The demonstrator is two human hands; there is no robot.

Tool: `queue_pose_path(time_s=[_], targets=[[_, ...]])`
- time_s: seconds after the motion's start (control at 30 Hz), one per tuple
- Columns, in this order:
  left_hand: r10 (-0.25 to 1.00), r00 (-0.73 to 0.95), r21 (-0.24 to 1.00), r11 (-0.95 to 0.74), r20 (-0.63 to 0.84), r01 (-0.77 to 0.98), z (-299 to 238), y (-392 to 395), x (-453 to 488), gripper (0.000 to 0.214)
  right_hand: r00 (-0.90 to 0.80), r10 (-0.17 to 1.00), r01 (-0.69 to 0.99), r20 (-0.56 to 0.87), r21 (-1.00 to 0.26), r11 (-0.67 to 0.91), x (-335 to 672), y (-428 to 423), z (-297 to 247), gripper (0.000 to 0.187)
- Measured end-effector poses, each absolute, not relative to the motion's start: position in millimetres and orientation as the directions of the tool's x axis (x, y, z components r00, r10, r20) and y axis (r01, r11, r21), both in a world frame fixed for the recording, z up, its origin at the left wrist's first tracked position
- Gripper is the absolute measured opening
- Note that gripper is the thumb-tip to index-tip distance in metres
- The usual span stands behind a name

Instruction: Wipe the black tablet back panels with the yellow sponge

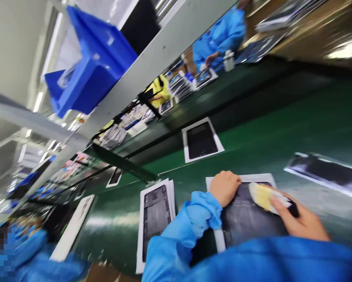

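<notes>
My left hand [224, 187] is curled into a fist and rests on the upper left edge of a dark tablet panel [246, 221] lying in a white tray [219, 241] on the green belt. My right hand [302, 219] grips a small dark tool together with a pale yellow pad [262, 195] and presses it onto the panel's right part. Both my sleeves are blue. The whole view is tilted and motion-blurred.
A second tray with a dark panel [156, 219] lies left of mine. Another [201, 140] lies further up the green belt [281, 129], one more blurred at right [325, 172]. A blue bin [96, 62] sits on an overhead rail. Co-workers in blue [219, 37] work nearby.
</notes>
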State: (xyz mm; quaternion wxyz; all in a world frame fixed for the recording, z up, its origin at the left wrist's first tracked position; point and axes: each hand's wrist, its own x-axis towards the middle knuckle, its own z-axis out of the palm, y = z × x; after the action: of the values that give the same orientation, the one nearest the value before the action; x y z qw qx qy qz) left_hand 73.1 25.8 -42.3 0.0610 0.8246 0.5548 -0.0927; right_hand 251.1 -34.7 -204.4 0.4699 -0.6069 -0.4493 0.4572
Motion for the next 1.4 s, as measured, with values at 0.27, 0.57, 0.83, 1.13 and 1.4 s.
queue_pose_path(time_s=[0.27,0.57,0.83,1.13,1.4], targets=[[0.891,0.444,0.014,-0.445,-0.094,0.895,-37,26,75,0.018,0.237,0.968,0.247,0.078,-0.969,0.017,305,-54,-129,0.049],[0.702,0.712,0.158,-0.706,0.023,0.691,-52,63,175,0.045,0.188,0.954,0.703,0.232,-0.711,0.035,371,-50,-152,0.052],[0.714,0.700,0.135,-0.695,0.022,0.706,-71,82,206,0.054,0.114,0.983,0.660,0.143,-0.751,0.033,381,-22,-190,0.047],[0.732,0.681,0.395,-0.620,-0.020,0.678,-53,85,216,0.061,-0.210,0.963,0.517,0.168,-0.817,0.255,376,21,-154,0.027],[0.888,0.456,0.644,-0.381,0.056,0.663,-49,82,227,0.036,-0.151,0.980,0.544,0.132,-0.816,0.194,381,17,-166,0.034]])
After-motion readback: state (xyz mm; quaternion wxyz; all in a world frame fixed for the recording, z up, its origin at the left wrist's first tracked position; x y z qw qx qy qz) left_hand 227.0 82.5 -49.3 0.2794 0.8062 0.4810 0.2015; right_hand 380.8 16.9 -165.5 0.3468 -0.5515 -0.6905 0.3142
